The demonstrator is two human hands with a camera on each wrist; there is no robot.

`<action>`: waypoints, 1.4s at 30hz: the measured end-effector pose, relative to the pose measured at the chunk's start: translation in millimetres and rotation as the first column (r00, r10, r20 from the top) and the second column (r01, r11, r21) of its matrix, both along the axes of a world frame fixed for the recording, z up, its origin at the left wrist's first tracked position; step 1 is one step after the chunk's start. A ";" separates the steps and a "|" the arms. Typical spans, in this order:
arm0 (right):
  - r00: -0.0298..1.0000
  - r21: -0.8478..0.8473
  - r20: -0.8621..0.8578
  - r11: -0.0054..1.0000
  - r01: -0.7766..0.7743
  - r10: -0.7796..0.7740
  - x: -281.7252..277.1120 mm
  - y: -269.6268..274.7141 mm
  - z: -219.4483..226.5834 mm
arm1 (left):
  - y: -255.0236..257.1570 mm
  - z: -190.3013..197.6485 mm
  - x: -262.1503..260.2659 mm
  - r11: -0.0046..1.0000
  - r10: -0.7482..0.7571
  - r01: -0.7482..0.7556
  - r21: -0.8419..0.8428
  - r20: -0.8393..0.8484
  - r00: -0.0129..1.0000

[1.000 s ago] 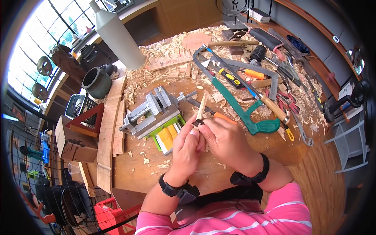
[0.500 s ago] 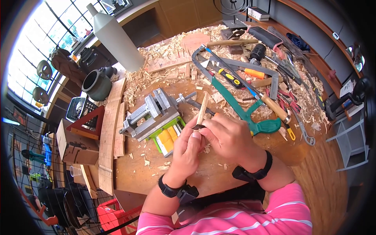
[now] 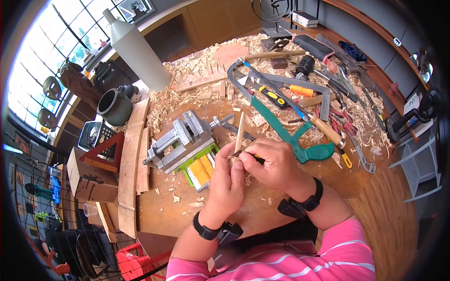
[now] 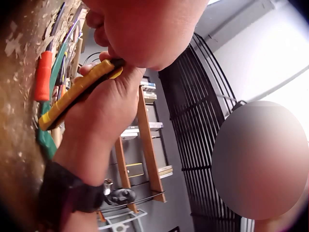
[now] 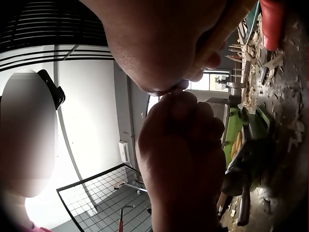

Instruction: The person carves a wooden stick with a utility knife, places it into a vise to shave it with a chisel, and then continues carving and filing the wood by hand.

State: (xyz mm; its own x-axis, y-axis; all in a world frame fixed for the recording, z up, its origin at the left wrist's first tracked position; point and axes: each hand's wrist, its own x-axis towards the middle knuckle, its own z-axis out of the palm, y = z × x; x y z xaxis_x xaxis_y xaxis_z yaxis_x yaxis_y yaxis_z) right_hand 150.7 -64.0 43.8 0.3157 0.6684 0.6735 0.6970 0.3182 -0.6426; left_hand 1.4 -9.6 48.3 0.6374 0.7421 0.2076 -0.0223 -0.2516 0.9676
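A slim pale wooden stick [image 3: 240, 131] points up and away from the left hand [image 3: 227, 182], whose fingers are curled round its lower part. The right hand [image 3: 275, 165] grips a knife with a yellow and black handle [image 4: 77, 94], best seen in the left wrist view. Its dark blade [image 3: 236, 153] lies across the stick, close to the left fingers. Both hands are close together above the front of the bench. In the right wrist view the left hand [image 5: 181, 145] appears with curled fingers, its grip mostly in shadow.
A metal vise [image 3: 180, 140] stands left of the hands, with a green and yellow item [image 3: 201, 171] beside it. A green-handled hacksaw [image 3: 281, 126], pliers and other tools lie to the right. Wood shavings [image 3: 187, 70] cover the back of the bench [image 3: 168, 210].
The left hand and forearm have shifted slightly right and down. The right hand has tilted, so the end of the knife handle shows. The stick stands more upright.
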 end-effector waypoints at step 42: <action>1.000 -0.238 0.020 0.971 -0.008 0.013 20.1 5.2 -12.3 | 25.9 -10.1 -16.1 0.645 -0.140 0.594 -0.481 0.689 0.711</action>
State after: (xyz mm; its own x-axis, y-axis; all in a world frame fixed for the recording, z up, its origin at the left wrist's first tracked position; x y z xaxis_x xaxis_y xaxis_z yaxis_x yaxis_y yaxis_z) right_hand 170.8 -58.8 31.5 0.2952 0.8134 0.5013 0.7091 0.1651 -0.6855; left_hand -14.7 16.2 38.3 0.8154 0.5452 0.1947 -0.5299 0.5675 0.6302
